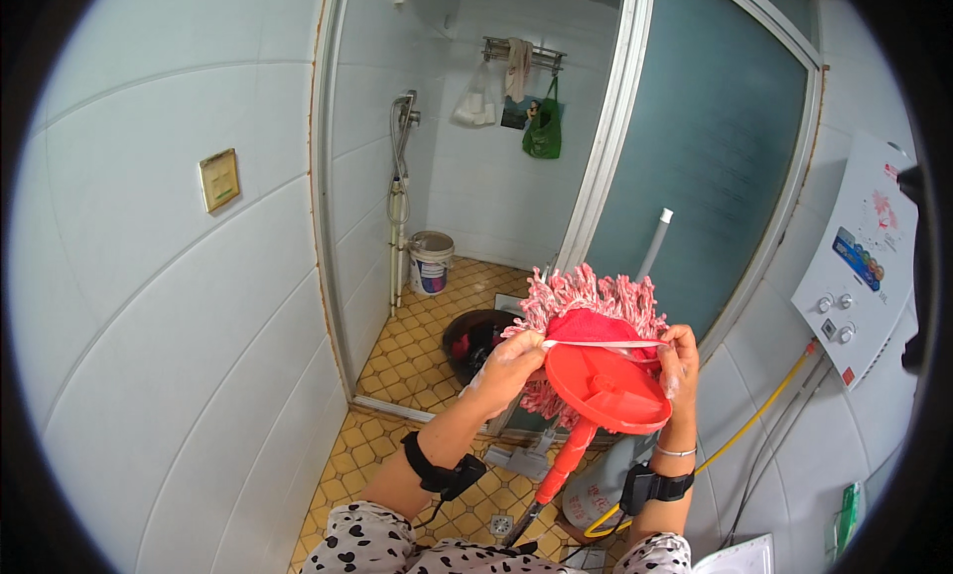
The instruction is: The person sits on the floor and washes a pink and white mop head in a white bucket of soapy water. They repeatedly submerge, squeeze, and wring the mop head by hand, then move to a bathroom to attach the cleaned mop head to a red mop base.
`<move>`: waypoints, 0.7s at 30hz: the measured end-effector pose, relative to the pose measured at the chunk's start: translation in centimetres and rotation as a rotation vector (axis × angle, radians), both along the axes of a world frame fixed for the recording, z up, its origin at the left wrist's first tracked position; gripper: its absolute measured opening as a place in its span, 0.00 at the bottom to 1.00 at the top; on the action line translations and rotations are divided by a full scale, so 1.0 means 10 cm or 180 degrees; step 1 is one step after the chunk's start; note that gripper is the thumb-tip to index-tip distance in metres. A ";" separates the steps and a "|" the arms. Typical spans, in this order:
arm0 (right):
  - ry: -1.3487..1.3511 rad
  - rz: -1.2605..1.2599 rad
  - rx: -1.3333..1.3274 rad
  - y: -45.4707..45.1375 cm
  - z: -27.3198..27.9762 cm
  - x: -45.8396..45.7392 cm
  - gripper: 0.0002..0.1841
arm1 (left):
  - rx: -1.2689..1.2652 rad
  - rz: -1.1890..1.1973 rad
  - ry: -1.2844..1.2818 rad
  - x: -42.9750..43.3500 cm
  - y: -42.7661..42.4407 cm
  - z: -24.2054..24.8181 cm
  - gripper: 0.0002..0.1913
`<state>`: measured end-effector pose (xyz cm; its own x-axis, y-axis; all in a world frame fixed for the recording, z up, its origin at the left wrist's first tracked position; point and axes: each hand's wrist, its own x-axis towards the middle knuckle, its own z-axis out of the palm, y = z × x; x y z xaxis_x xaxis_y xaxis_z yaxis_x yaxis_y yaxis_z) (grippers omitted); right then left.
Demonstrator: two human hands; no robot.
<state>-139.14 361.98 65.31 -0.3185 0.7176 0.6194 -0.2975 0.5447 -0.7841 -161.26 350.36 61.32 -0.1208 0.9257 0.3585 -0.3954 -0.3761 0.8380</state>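
Observation:
A red plastic mop disc (610, 388) on a red-ended handle (569, 455) is tilted up in front of me. Over its far part sits a mop cover (595, 302) with red-and-white string fringe and a red fabric middle. My left hand (514, 365) pinches the cover's white elastic edge (588, 343) at the disc's left side. At the right side my right hand (677, 358) grips the same edge, which is stretched straight between both hands. The near part of the disc is uncovered. Fringe also hangs below the disc on the left.
A black basin (476, 343) and a white bucket (430, 263) stand on the yellow tiled floor beyond the shower door frame (603, 127). A grey gas cylinder (595, 492) is close on the right, below a wall water heater (856, 269). A grey floor tool (521, 458) lies near the threshold.

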 end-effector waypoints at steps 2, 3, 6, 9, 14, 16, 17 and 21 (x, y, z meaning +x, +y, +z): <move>0.0321 0.0054 -0.0050 0.03 -0.04 0.00 0.06 | -0.0107 0.0013 0.0244 -0.03 -0.02 0.07 0.08; 0.0309 0.0006 0.0040 0.03 -0.05 0.00 0.07 | -0.0178 -0.0127 0.0243 -0.05 -0.03 0.12 0.08; 0.0343 -0.0109 0.0114 0.00 -0.06 0.00 0.08 | -0.0525 -0.0182 0.0438 -0.08 -0.05 0.25 0.09; 0.0365 -0.0311 0.0181 -0.07 -0.06 0.00 0.08 | -0.0717 -0.0277 0.0563 -0.08 -0.08 0.36 0.11; 0.0144 -0.0821 0.0458 -0.17 -0.03 0.03 0.07 | -0.0881 -0.0629 0.0828 -0.16 -0.04 0.50 0.08; -0.0060 -0.1065 0.0731 -0.22 0.01 0.07 0.06 | -0.1033 -0.0432 0.0953 -0.20 0.00 0.53 0.09; -0.0176 -0.1139 0.0892 -0.25 0.03 0.10 0.06 | -0.1054 -0.0395 0.1042 -0.23 0.02 0.54 0.09; -0.0536 -0.1039 0.1466 -0.50 0.14 0.27 0.04 | -0.1056 -0.0303 0.1086 -0.23 0.13 0.50 0.10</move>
